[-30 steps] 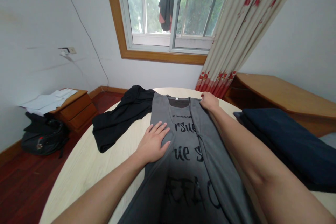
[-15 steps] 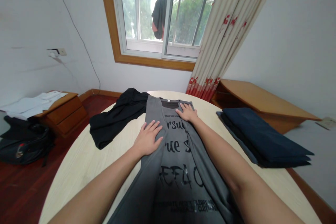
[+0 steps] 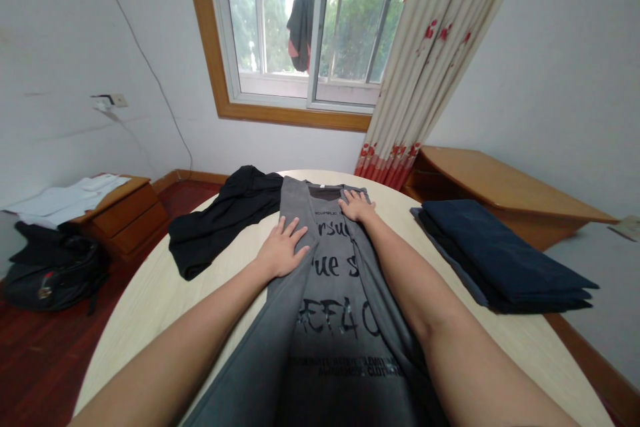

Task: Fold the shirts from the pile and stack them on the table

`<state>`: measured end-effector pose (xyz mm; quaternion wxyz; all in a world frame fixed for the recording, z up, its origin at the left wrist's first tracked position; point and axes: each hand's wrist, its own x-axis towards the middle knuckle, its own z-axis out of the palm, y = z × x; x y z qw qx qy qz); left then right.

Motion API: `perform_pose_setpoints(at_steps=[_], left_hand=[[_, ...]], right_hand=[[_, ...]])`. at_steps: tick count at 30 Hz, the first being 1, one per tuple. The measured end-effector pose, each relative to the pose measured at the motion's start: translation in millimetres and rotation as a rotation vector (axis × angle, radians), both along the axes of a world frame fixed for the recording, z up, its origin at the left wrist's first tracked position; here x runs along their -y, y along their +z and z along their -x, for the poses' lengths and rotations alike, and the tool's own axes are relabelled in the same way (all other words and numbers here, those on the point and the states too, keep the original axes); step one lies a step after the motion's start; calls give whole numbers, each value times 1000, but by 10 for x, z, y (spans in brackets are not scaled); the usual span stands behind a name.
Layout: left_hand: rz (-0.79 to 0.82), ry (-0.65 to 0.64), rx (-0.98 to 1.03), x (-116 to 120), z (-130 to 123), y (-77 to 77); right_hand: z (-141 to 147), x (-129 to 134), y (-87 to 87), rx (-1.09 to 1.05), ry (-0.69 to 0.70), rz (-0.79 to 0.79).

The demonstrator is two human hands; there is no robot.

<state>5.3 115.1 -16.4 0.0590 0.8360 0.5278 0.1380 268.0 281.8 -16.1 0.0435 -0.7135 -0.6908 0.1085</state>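
Observation:
A grey T-shirt [image 3: 330,293] with black lettering lies on the round table [image 3: 150,320], its neckline at the far end. Both its sides are folded inward over the printed front. My left hand [image 3: 283,248] rests flat on the left fold, fingers spread. Farther up, near the collar, my right hand [image 3: 357,205] presses on the right fold with its fingers stretched out. Neither hand grips the cloth. The shirt's lower end runs toward me, dark at the bottom edge of the view.
A crumpled black garment [image 3: 225,217] lies left of the shirt. At the right sits a stack of folded dark clothes [image 3: 500,253]. Beyond the table are a wooden desk [image 3: 505,180], a curtain [image 3: 440,53], a low cabinet [image 3: 125,213] and a black bag [image 3: 55,267] on the floor.
My left hand has slid slightly up along the left fold. The right hand stays near the collar. The view has shifted a little.

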Motion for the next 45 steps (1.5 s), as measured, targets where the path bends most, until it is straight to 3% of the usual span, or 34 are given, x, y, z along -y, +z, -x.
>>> perform_pose_setpoints(at_steps=[8,14,18,24,29,35,40,45], left_hand=[[-2,-10,23,-365,-27,-24],[5,-2,67,-475,-22,-19],[8,12,153,-516,13,-51],[40,78,359,-466,78,-32],[143,2,409,-84,204,-8],[253,-86,372,660,354,87],[328,-68,384,1445,488,354],[317,77,246,2127,644,523]], right_hand=[[-139,-356,-3,12,-63,21],[-277,-389,86,-122,-27,9],[-492,-99,107,-381,2,-111],[-619,843,22,-478,78,-154],[-652,1666,28,-397,209,-102],[-612,2455,103,-400,267,-46],[-586,3151,185,-471,303,-23],[-650,3858,261,-363,319,-94]])
